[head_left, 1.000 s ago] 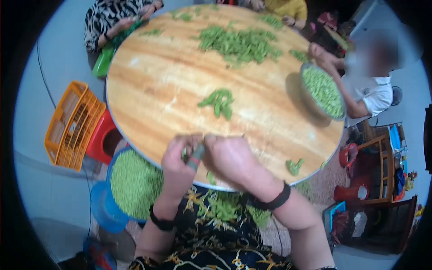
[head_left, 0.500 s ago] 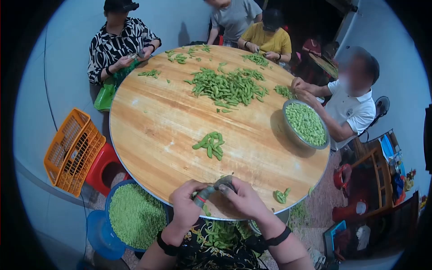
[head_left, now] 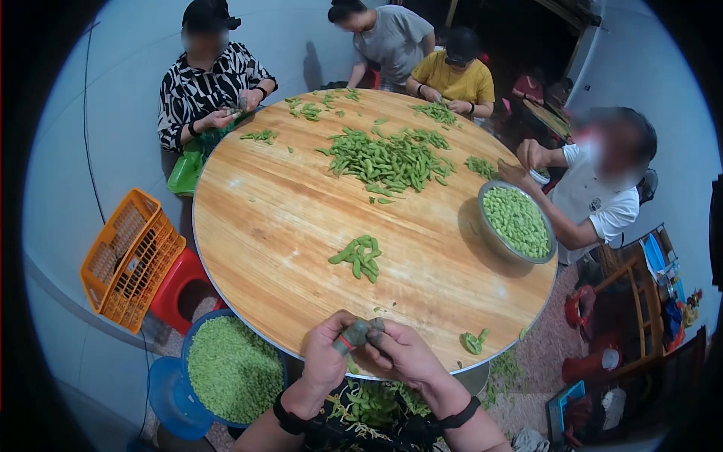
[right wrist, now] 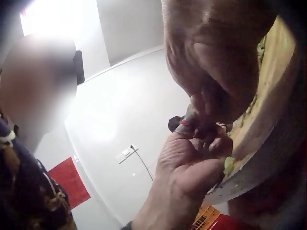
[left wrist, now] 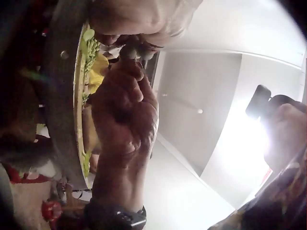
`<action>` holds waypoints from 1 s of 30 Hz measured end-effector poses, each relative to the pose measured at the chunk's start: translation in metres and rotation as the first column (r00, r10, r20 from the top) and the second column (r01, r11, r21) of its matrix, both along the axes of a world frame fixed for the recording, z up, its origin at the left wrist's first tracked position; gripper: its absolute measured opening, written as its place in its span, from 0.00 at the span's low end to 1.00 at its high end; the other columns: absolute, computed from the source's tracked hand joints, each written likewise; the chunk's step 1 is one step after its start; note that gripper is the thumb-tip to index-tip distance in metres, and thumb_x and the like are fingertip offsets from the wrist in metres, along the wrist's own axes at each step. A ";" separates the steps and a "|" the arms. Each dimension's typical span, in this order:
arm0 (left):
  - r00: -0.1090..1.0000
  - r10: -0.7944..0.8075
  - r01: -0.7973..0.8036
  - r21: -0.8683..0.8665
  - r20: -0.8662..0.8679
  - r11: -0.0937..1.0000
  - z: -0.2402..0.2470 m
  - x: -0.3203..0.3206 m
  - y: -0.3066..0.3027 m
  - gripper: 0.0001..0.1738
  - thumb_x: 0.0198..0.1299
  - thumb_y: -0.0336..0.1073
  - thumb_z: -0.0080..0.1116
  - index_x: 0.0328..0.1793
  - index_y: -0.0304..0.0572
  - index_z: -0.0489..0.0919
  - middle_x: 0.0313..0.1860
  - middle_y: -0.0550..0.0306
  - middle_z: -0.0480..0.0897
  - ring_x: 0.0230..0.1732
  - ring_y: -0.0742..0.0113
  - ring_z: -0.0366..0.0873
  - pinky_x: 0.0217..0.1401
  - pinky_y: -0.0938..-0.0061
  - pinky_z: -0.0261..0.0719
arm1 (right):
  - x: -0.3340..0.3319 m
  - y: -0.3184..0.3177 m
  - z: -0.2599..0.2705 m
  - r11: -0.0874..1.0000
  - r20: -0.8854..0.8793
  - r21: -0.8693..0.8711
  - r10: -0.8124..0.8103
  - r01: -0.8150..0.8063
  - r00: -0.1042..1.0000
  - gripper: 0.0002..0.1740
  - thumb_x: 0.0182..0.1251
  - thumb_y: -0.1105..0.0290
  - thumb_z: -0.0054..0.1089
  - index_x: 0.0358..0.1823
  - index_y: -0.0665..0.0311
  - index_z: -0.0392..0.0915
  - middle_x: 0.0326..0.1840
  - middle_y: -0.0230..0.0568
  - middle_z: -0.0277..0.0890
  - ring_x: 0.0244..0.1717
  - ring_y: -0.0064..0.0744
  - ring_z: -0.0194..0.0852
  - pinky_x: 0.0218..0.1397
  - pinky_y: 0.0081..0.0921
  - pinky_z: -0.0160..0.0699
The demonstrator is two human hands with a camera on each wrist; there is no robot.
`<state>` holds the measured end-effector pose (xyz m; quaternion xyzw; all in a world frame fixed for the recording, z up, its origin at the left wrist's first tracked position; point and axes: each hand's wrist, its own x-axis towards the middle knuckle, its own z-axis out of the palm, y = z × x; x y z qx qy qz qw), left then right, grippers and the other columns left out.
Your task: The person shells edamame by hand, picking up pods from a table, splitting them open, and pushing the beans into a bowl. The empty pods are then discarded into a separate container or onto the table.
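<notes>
Over the near edge of the round wooden table (head_left: 256, 218), my left hand (head_left: 325, 358) and right hand (head_left: 410, 354) meet at the fingertips. Both have curled fingers that pinch together at a small thing; the fingertips hide it, so I cannot tell what it is. Grey covers wrap several fingertips, and a red band circles a covered left finger (right wrist: 184, 123). Some green soybean pods (head_left: 358, 258) lie just beyond my hands. Another few pods (head_left: 474, 343) rest to the right near the rim. More pods (head_left: 373, 407) are in my lap below the table edge.
A large pod heap (head_left: 388, 160) lies farther back. At the right stands a metal bowl (head_left: 486, 230) of shelled beans. A blue tub (head_left: 188, 339) of beans, a red stool (head_left: 181, 290) and an orange crate (head_left: 128, 260) stand left. Several people sit around the table.
The head view has tilted up, showing more of the people opposite. My right thumb and fingers have drawn in against the left fingertips. The person at the right has lifted a hand.
</notes>
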<state>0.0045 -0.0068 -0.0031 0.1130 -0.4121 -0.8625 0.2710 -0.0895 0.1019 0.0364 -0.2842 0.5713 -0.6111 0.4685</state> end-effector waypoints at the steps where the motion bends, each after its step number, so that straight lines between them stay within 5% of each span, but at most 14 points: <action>1: 0.992 -0.101 0.109 0.116 -0.074 0.987 0.002 0.001 -0.001 0.03 0.57 0.27 0.55 0.37 0.38 0.76 0.32 0.63 0.76 0.34 0.79 0.71 0.40 0.84 0.67 | 0.001 0.002 0.009 1.000 0.284 -0.007 0.009 -0.008 0.959 0.08 0.70 0.67 0.43 0.36 0.63 0.69 0.22 0.26 0.65 0.18 0.10 0.55 0.19 0.09 0.52; 2: 0.992 -0.100 0.108 0.113 -0.076 0.988 -0.001 0.001 -0.004 0.03 0.57 0.27 0.55 0.37 0.38 0.76 0.32 0.63 0.76 0.34 0.79 0.71 0.40 0.84 0.67 | 0.000 0.004 0.014 1.000 0.544 -0.016 0.020 -0.014 0.839 0.07 0.70 0.68 0.43 0.38 0.63 0.69 0.23 0.27 0.66 0.16 0.11 0.55 0.17 0.08 0.52; 5: 0.942 -0.230 0.272 0.154 -0.244 0.950 -0.010 0.003 -0.009 0.03 0.59 0.28 0.53 0.39 0.38 0.75 0.33 0.63 0.76 0.34 0.79 0.71 0.38 0.85 0.66 | -0.006 0.009 0.008 0.999 0.672 -0.011 0.040 -0.045 0.739 0.09 0.71 0.66 0.42 0.38 0.63 0.68 0.22 0.26 0.62 0.16 0.10 0.51 0.16 0.09 0.47; 8: 0.948 -0.266 0.292 0.150 -0.173 0.945 -0.003 0.000 -0.006 0.04 0.60 0.29 0.53 0.39 0.37 0.75 0.32 0.63 0.76 0.34 0.79 0.70 0.36 0.86 0.65 | -0.002 0.009 0.006 0.997 0.368 0.048 0.034 -0.056 0.929 0.10 0.72 0.65 0.41 0.36 0.62 0.68 0.23 0.26 0.63 0.16 0.11 0.51 0.17 0.09 0.47; 12: 0.991 -0.130 0.134 0.140 -0.039 0.981 0.000 -0.004 0.002 0.03 0.60 0.28 0.52 0.38 0.37 0.75 0.32 0.63 0.76 0.33 0.79 0.70 0.38 0.85 0.67 | -0.012 0.015 0.006 0.983 0.237 -0.018 0.179 -0.180 0.955 0.12 0.73 0.65 0.38 0.35 0.63 0.67 0.22 0.25 0.63 0.16 0.11 0.51 0.19 0.09 0.48; 16: 0.983 -0.167 0.175 0.109 -0.073 0.979 -0.003 -0.006 -0.001 0.03 0.60 0.27 0.52 0.38 0.36 0.75 0.32 0.63 0.76 0.33 0.78 0.71 0.39 0.84 0.69 | -0.011 0.008 0.007 0.994 0.272 -0.002 0.109 -0.112 0.956 0.11 0.72 0.66 0.39 0.34 0.63 0.67 0.21 0.26 0.63 0.15 0.11 0.51 0.18 0.10 0.49; 19: 0.980 -0.185 0.192 0.101 -0.073 0.976 -0.001 -0.005 -0.002 0.03 0.59 0.29 0.54 0.38 0.38 0.75 0.32 0.64 0.76 0.33 0.78 0.72 0.37 0.83 0.70 | -0.010 0.009 0.005 0.998 0.565 0.039 0.023 -0.055 0.825 0.09 0.72 0.67 0.41 0.37 0.63 0.68 0.20 0.25 0.63 0.16 0.12 0.53 0.19 0.10 0.51; 20: 0.980 -0.185 0.191 0.104 -0.071 0.976 0.000 -0.006 -0.001 0.03 0.59 0.29 0.54 0.38 0.38 0.75 0.32 0.64 0.76 0.33 0.78 0.72 0.37 0.83 0.70 | -0.012 0.010 -0.002 0.999 0.475 0.015 0.037 -0.050 0.879 0.08 0.70 0.67 0.43 0.38 0.64 0.69 0.19 0.28 0.65 0.16 0.14 0.56 0.19 0.13 0.55; 22: 0.965 0.175 -0.043 -0.540 0.195 0.840 0.002 -0.007 0.005 0.05 0.56 0.31 0.57 0.36 0.37 0.75 0.31 0.62 0.77 0.32 0.75 0.73 0.34 0.79 0.71 | -0.013 0.009 -0.010 0.999 0.388 -0.006 0.045 -0.046 0.921 0.08 0.69 0.68 0.45 0.39 0.65 0.70 0.18 0.31 0.66 0.16 0.17 0.59 0.20 0.16 0.59; 23: 0.963 0.171 -0.036 -0.533 0.207 0.845 0.006 -0.009 0.002 0.05 0.56 0.31 0.57 0.36 0.37 0.75 0.31 0.62 0.77 0.32 0.75 0.73 0.34 0.79 0.71 | -0.012 0.006 -0.012 0.998 -0.271 -0.021 -0.066 0.062 0.960 0.08 0.67 0.68 0.46 0.38 0.66 0.71 0.18 0.34 0.67 0.17 0.20 0.62 0.21 0.20 0.63; 24: 0.936 0.293 -0.065 -0.724 0.194 0.687 0.013 -0.015 -0.006 0.05 0.57 0.28 0.56 0.38 0.37 0.74 0.31 0.62 0.77 0.32 0.75 0.72 0.36 0.80 0.71 | -0.009 0.003 -0.007 0.987 -0.803 -0.084 -0.147 0.134 0.578 0.08 0.65 0.69 0.48 0.37 0.67 0.72 0.17 0.38 0.68 0.18 0.24 0.66 0.23 0.23 0.66; 25: 0.896 0.387 -0.023 -0.847 0.218 0.531 0.006 -0.006 0.003 0.05 0.57 0.25 0.55 0.40 0.37 0.74 0.32 0.61 0.77 0.33 0.74 0.72 0.38 0.81 0.70 | -0.010 0.007 -0.006 0.983 -0.722 0.046 -0.090 0.178 0.686 0.08 0.62 0.69 0.49 0.32 0.67 0.72 0.18 0.42 0.69 0.19 0.26 0.68 0.25 0.27 0.69; 27: 0.901 0.402 -0.059 -0.874 0.161 0.483 0.009 -0.007 0.003 0.05 0.54 0.24 0.56 0.38 0.35 0.74 0.31 0.61 0.76 0.35 0.74 0.71 0.38 0.80 0.71 | -0.012 0.006 0.005 0.958 -0.205 0.245 -0.099 0.149 0.974 0.07 0.63 0.70 0.50 0.31 0.67 0.72 0.17 0.39 0.68 0.19 0.21 0.66 0.25 0.25 0.67; 30: 0.938 0.283 -0.064 -0.703 0.200 0.708 0.012 -0.007 0.002 0.04 0.54 0.24 0.56 0.37 0.33 0.75 0.31 0.62 0.77 0.35 0.77 0.71 0.40 0.81 0.72 | -0.018 0.006 -0.010 0.986 -0.093 0.158 -0.042 0.056 0.995 0.06 0.61 0.71 0.51 0.31 0.67 0.73 0.17 0.44 0.69 0.18 0.28 0.68 0.24 0.26 0.67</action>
